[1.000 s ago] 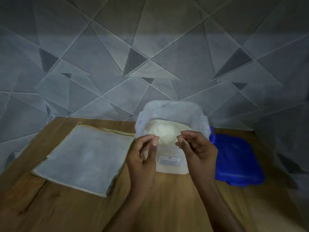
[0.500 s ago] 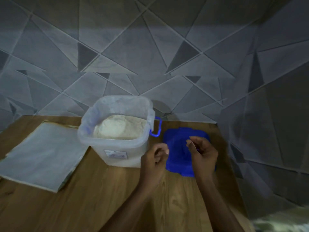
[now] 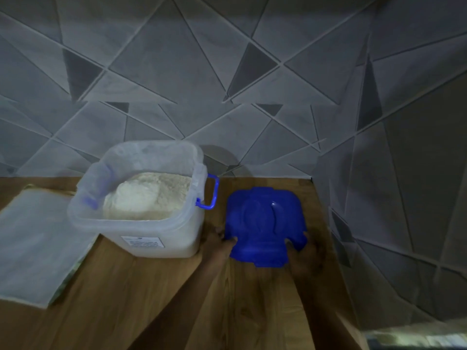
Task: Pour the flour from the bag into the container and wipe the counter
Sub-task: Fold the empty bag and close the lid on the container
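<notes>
Blue plastic lid (image 3: pixel 265 223) lies flat on the wooden counter (image 3: pixel 151 299), just right of the clear plastic container (image 3: pixel 141 238) holding white flour (image 3: pixel 146 195). Left hand (image 3: pixel 219 242) grips the lid's near-left edge, right hand (image 3: pixel 302 251) its near-right edge. An empty flattened bag (image 3: pixel 32 248) lies left of the container.

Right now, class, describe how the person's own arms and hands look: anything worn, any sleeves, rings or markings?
Both forearms are bare, with no sleeves in view. The left hand and right hand wear no gloves. No rings, watch or markings can be made out, though the dim, blurred picture could hide small ones.
</notes>
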`<action>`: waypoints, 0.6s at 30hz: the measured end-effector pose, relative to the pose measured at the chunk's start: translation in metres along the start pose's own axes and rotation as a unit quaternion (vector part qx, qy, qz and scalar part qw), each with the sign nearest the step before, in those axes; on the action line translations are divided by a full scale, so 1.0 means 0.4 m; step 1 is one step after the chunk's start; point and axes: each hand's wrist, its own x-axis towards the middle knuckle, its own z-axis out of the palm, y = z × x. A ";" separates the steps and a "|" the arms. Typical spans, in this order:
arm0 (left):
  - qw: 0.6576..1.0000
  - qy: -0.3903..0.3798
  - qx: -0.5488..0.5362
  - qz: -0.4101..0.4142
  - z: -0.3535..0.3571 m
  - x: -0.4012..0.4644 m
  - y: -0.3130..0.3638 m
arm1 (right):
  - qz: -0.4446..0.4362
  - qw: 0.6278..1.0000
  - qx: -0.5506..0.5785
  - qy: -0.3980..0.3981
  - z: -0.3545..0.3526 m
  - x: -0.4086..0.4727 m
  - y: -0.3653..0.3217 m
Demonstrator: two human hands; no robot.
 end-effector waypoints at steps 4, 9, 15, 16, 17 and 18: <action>0.997 0.050 -0.034 -0.051 0.009 0.039 -0.011 | 0.027 0.999 0.039 -0.001 0.016 0.028 0.023; 0.999 -0.013 -0.048 -0.018 0.023 0.063 -0.037 | 0.126 0.990 0.066 -0.004 0.013 0.049 0.034; 0.995 0.012 0.012 0.095 0.015 0.014 0.036 | 0.148 0.956 0.255 -0.004 -0.063 0.010 0.005; 0.992 0.020 0.025 0.121 0.016 0.008 0.042 | 0.138 0.944 0.299 0.002 -0.078 0.003 -0.003; 0.989 0.023 0.040 0.144 0.017 -0.012 0.057 | 0.124 0.934 0.335 0.005 -0.091 -0.006 -0.012; 0.984 0.026 0.060 0.166 0.019 -0.033 0.070 | 0.108 0.924 0.367 0.006 -0.102 -0.009 -0.016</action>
